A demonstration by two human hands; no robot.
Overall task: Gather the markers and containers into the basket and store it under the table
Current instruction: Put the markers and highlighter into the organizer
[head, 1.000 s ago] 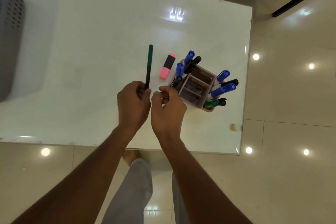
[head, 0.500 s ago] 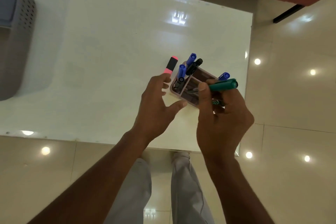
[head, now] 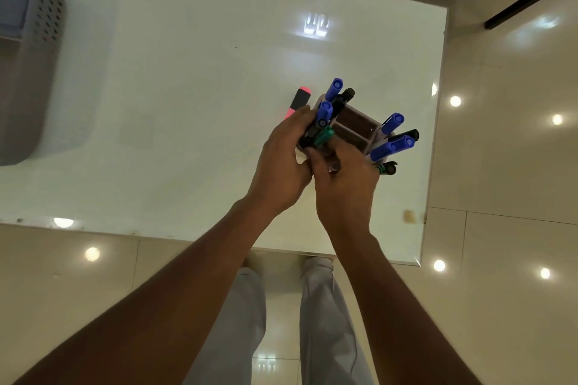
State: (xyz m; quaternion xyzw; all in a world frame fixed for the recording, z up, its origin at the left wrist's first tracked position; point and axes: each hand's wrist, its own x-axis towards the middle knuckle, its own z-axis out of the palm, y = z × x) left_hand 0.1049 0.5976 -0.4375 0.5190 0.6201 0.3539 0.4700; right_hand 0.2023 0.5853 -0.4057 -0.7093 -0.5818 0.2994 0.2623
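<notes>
A mauve compartment container (head: 359, 130) stands near the table's right edge, holding several blue, black and green markers. My left hand (head: 281, 162) wraps the container's left side. My right hand (head: 344, 187) is at its near side, fingertips pinched on a green marker (head: 324, 136) whose cap sticks out of the near-left compartment among blue and black markers (head: 325, 111). Right beside the container on its left, a pink highlighter (head: 299, 101) lies on the table, its lower end hidden by my left fingers. The grey perforated basket (head: 40, 50) stands at the table's far left.
The white glossy table (head: 187, 103) ends at a near edge just ahead of my legs and a right edge close to the container. Shiny tiled floor (head: 516, 166) lies to the right. A small tan mark (head: 409, 216) sits near the table's front right corner.
My right hand carried the green marker from the container's right side to its near-left compartment. My left hand went from open fingers to gripping the container's left side.
</notes>
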